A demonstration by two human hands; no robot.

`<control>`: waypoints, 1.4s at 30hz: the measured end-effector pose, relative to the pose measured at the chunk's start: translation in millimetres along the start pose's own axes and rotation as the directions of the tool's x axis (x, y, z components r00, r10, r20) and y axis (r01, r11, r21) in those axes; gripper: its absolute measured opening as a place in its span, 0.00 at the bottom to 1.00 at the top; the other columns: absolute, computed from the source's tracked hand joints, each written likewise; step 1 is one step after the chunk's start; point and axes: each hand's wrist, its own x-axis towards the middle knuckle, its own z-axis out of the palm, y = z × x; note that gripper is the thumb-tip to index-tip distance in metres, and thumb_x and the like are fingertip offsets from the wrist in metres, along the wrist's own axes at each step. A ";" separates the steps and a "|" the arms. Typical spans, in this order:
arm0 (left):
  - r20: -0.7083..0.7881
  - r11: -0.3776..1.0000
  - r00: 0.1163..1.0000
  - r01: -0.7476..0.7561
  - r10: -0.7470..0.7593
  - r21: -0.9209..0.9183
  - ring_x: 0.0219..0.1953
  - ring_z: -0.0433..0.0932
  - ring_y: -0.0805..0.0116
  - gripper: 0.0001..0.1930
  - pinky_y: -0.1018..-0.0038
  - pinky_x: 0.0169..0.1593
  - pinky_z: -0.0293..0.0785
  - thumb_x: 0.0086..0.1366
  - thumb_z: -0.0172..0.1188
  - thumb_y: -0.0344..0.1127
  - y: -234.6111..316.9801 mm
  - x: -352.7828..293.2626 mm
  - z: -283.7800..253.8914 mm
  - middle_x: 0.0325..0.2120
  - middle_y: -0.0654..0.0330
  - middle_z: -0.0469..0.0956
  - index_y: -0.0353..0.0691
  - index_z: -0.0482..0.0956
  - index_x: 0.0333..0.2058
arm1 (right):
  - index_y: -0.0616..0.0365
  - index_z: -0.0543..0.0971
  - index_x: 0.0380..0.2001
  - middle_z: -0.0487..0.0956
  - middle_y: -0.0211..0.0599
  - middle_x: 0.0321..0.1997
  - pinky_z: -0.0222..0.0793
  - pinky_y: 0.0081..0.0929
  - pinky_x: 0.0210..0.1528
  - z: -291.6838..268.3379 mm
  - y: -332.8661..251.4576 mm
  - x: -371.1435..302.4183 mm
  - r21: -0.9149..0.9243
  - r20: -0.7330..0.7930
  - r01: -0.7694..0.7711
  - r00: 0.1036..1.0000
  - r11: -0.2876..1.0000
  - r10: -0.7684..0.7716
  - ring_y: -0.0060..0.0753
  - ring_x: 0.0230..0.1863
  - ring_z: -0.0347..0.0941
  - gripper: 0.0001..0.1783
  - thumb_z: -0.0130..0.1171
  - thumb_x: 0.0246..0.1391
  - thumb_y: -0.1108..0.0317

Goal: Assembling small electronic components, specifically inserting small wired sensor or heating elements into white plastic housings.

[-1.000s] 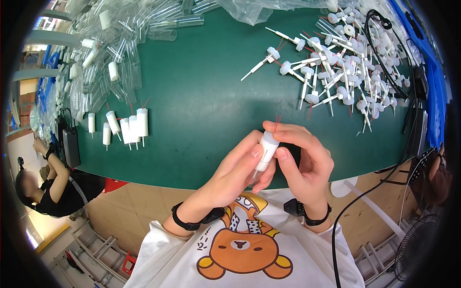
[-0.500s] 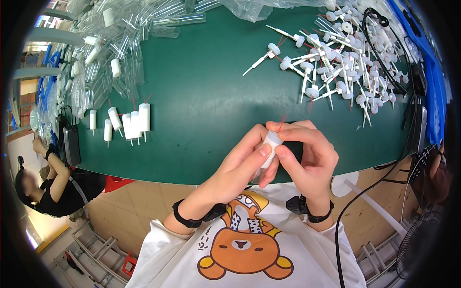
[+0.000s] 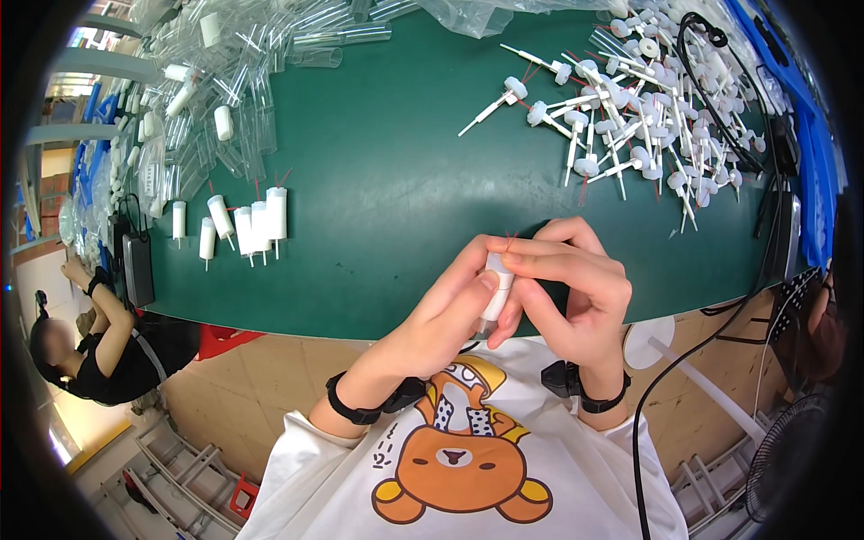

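Note:
Close to the table's front edge, both hands are on one white cylinder in a clear tube (image 3: 496, 292), with thin red wires at its top. My left hand (image 3: 450, 304) is closed around its side, the thumb lying along it. The fingers of my right hand (image 3: 576, 288) are bent, and its index fingertip presses the cylinder's upper end. At the left stand several white cylinders (image 3: 260, 226) with red wires and thin white stems. A heap of white stems with round caps (image 3: 630, 117) and red wires covers the far right.
Clear plastic tubes (image 3: 243, 81) and loose white cylinders lie piled at the far left. A black cable (image 3: 688, 90) loops over the right-hand heap. The green table (image 3: 387, 180) spans the middle. A black power adapter (image 3: 137, 270) stands at the left edge; another person (image 3: 108, 342) sits beyond.
My right index finger has moved onto the cylinder's top, and its thumb has drawn back from the side. The held cylinder has shifted slightly left and stands more upright.

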 end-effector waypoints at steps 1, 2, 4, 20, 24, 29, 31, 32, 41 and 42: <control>0.017 1.000 1.000 -0.010 0.010 -0.009 0.22 0.66 0.76 0.14 0.80 0.27 0.62 0.67 0.32 0.33 -0.6 0.1 -0.8 0.23 0.62 0.66 0.37 0.58 0.49 | 0.61 0.81 0.32 0.82 0.41 0.39 0.64 0.26 0.40 -0.3 -1.0 0.4 0.006 0.007 0.002 1.000 1.000 -0.002 0.30 0.33 0.76 0.13 0.58 0.39 0.81; 0.034 1.000 0.999 -0.019 0.020 -0.019 0.22 0.66 0.75 0.14 0.79 0.27 0.63 0.67 0.31 0.33 -1.2 0.8 -2.3 0.23 0.61 0.67 0.37 0.58 0.49 | 0.61 0.81 0.33 0.82 0.41 0.39 0.63 0.27 0.40 -0.8 -0.8 0.3 0.009 0.016 0.007 1.000 1.000 -0.007 0.31 0.34 0.76 0.14 0.57 0.38 0.80; 0.045 0.999 0.999 -0.010 0.012 -0.045 0.21 0.66 0.74 0.14 0.79 0.27 0.63 0.66 0.31 0.33 -0.8 2.2 -3.1 0.23 0.60 0.67 0.37 0.59 0.48 | 0.61 0.81 0.33 0.82 0.41 0.39 0.63 0.28 0.40 -3.0 0.4 -0.2 0.013 0.031 0.015 0.999 1.000 -0.015 0.32 0.34 0.76 0.15 0.55 0.37 0.79; 0.051 0.978 0.995 -0.070 0.081 -0.196 0.11 0.58 0.75 0.15 0.79 0.18 0.56 0.70 0.33 0.42 4.7 13.4 -1.8 0.14 0.62 0.61 0.35 0.64 0.38 | 0.73 0.70 0.43 0.72 0.52 0.44 0.63 0.30 0.45 1.0 7.4 -9.3 0.371 -0.179 -0.023 0.979 0.928 0.095 0.34 0.40 0.68 0.18 0.43 0.58 0.66; 0.037 0.950 0.998 -0.028 0.041 -0.311 0.09 0.53 0.77 0.14 0.79 0.16 0.53 0.69 0.33 0.38 8.3 12.0 -4.0 0.11 0.63 0.57 0.35 0.63 0.32 | 0.71 0.71 0.40 0.73 0.45 0.39 0.64 0.27 0.43 0.2 5.0 -11.6 0.390 -0.184 -0.122 0.961 0.913 0.207 0.30 0.39 0.68 0.15 0.41 0.60 0.68; 0.029 0.943 0.999 -0.018 0.029 -0.332 0.08 0.51 0.78 0.13 0.80 0.14 0.51 0.68 0.32 0.37 9.4 11.3 -3.9 0.10 0.64 0.56 0.36 0.63 0.29 | 0.69 0.72 0.39 0.74 0.41 0.35 0.64 0.24 0.42 1.7 3.1 -10.6 0.402 -0.160 -0.211 0.942 0.891 0.295 0.26 0.36 0.69 0.15 0.38 0.63 0.70; 0.048 0.939 0.998 -0.025 0.043 -0.342 0.08 0.51 0.78 0.12 0.80 0.14 0.50 0.67 0.32 0.36 8.7 11.6 -4.6 0.10 0.64 0.56 0.36 0.62 0.30 | 0.68 0.72 0.39 0.74 0.40 0.34 0.65 0.24 0.41 1.8 3.5 -9.7 0.427 -0.177 -0.211 0.934 0.879 0.310 0.26 0.35 0.69 0.15 0.37 0.63 0.70; 0.044 0.934 0.998 -0.030 0.049 -0.356 0.08 0.51 0.78 0.12 0.79 0.14 0.50 0.67 0.32 0.36 8.9 11.5 -4.2 0.10 0.64 0.56 0.36 0.62 0.31 | 0.68 0.72 0.39 0.75 0.40 0.33 0.65 0.24 0.41 2.0 3.5 -9.4 0.443 -0.185 -0.208 0.930 0.872 0.316 0.26 0.35 0.69 0.15 0.36 0.64 0.70; 0.073 0.943 0.994 -0.049 0.076 -0.329 0.06 0.52 0.77 0.12 0.78 0.14 0.50 0.66 0.32 0.39 5.4 12.3 -6.2 0.11 0.64 0.58 0.38 0.61 0.37 | 0.68 0.73 0.39 0.74 0.39 0.32 0.66 0.23 0.40 2.5 2.7 -10.2 0.422 -0.170 -0.234 0.928 0.876 0.330 0.24 0.34 0.69 0.16 0.36 0.64 0.69; 0.076 0.945 0.994 -0.048 0.077 -0.324 0.06 0.52 0.77 0.12 0.78 0.14 0.51 0.66 0.32 0.39 5.3 12.1 -6.6 0.11 0.64 0.58 0.38 0.61 0.37 | 0.68 0.73 0.38 0.74 0.39 0.32 0.66 0.23 0.39 2.3 2.9 -10.5 0.419 -0.163 -0.239 0.929 0.876 0.331 0.24 0.33 0.70 0.16 0.36 0.64 0.69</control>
